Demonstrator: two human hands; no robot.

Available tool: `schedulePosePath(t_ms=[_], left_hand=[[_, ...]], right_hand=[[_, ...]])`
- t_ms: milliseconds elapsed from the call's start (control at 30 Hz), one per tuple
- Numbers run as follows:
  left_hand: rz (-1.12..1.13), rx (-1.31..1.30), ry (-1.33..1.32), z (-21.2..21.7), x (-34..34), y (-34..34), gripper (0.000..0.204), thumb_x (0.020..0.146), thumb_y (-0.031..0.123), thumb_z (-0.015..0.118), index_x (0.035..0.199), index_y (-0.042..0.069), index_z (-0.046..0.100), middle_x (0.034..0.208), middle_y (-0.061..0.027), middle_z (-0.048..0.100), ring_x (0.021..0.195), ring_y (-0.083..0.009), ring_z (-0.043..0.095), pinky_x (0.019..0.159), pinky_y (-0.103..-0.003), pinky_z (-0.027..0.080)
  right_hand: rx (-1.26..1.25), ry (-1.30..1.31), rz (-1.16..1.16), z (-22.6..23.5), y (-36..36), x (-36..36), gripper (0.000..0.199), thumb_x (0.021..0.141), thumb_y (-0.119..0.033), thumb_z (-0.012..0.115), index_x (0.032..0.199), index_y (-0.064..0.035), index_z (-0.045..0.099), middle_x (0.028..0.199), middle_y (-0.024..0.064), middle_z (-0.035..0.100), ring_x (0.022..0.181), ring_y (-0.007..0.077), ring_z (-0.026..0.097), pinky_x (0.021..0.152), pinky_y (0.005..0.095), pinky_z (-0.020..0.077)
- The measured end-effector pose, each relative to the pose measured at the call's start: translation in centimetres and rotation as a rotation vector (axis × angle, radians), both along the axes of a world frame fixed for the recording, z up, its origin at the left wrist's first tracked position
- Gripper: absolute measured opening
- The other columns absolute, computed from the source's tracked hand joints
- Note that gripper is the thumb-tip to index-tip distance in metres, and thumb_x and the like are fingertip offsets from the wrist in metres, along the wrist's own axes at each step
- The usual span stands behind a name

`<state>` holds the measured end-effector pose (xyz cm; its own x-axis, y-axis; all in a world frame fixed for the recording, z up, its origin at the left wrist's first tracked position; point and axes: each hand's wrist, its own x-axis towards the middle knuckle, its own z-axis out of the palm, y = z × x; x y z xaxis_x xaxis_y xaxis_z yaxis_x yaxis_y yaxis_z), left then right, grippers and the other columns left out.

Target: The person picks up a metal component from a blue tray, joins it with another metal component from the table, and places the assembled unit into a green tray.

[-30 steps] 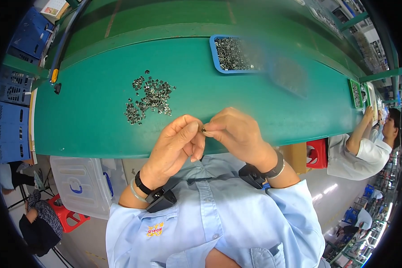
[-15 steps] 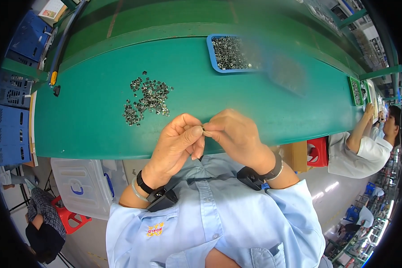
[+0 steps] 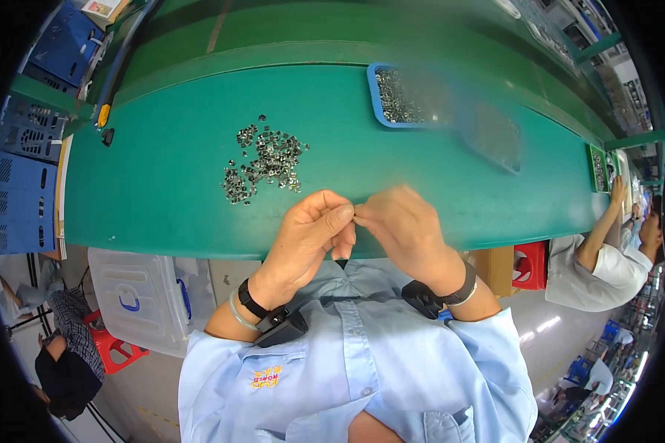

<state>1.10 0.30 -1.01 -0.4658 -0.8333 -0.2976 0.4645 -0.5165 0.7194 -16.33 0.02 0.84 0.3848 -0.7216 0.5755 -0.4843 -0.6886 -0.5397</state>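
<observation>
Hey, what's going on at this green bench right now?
A person in a light blue shirt has both hands together at the near edge of a green table. The left hand and right hand meet at the fingertips, pinching something too small to make out. A loose pile of small metal parts lies on the table just beyond the left hand, and a blue tray holding more of them sits farther back. Another person works at the far right.

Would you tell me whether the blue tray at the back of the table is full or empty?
Partly filled: the blue tray holds small metal parts.
</observation>
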Motion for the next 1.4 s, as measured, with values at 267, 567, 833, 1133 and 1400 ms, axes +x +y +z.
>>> schedulePosePath(t_ms=[267,567,833,1133,1400], left_hand=[[-0.028,0.029,0.041,1.0,0.0,-0.8,0.020,0.095,0.020,0.050,0.104,0.003,0.053,0.075,-0.0054,0.060,0.058,-0.0100,0.054,0.049,-0.022,0.040],[-0.056,0.035,0.066,-0.8,2.5,-0.6,0.018,0.095,0.016,0.049,0.105,0.002,0.053,0.073,-0.0063,0.058,0.055,-0.0109,0.051,0.048,-0.024,0.039],[-0.045,0.098,0.208,-1.7,3.6,-0.7,0.015,0.094,0.015,0.049,0.103,0.003,0.052,0.070,-0.0065,0.057,0.053,-0.0111,0.050,0.048,-0.025,0.039],[-0.032,0.130,0.259,-1.6,3.8,-0.9,0.017,0.095,0.015,0.047,0.104,0.002,0.052,0.072,-0.0063,0.057,0.054,-0.0112,0.050,0.049,-0.025,0.039],[0.108,0.051,0.062,-0.3,2.1,-0.8,0.021,0.096,0.020,0.047,0.106,0.002,0.052,0.084,-0.0069,0.058,0.056,-0.0099,0.050,0.048,-0.022,0.038]], right_hand=[[0.074,0.062,-0.119,0.2,-2.2,-1.3,0.015,0.072,-0.003,0.070,0.084,-0.0059,0.061,0.080,0.0070,0.061,0.073,0.0246,0.059,0.063,0.0326,0.0467],[-0.026,0.262,-0.470,1.3,-9.9,-4.8,0.015,0.077,-0.002,0.064,0.091,-0.0036,0.060,0.086,0.0111,0.058,0.077,0.0287,0.060,0.066,0.0347,0.0498],[0.178,0.312,-0.034,-1.9,-9.5,3.8,0.016,0.079,-0.010,0.065,0.094,-0.0048,0.061,0.087,0.0090,0.058,0.080,0.0286,0.058,0.069,0.0362,0.0480],[0.197,0.177,0.013,-1.8,-8.0,4.2,0.017,0.074,-0.006,0.068,0.089,-0.0065,0.061,0.085,0.0072,0.059,0.078,0.0261,0.058,0.066,0.0349,0.0479],[0.095,0.068,-0.045,-0.5,-3.4,3.0,0.022,0.070,-0.004,0.071,0.088,-0.0084,0.060,0.087,0.0062,0.060,0.078,0.0241,0.058,0.065,0.0346,0.0466]])
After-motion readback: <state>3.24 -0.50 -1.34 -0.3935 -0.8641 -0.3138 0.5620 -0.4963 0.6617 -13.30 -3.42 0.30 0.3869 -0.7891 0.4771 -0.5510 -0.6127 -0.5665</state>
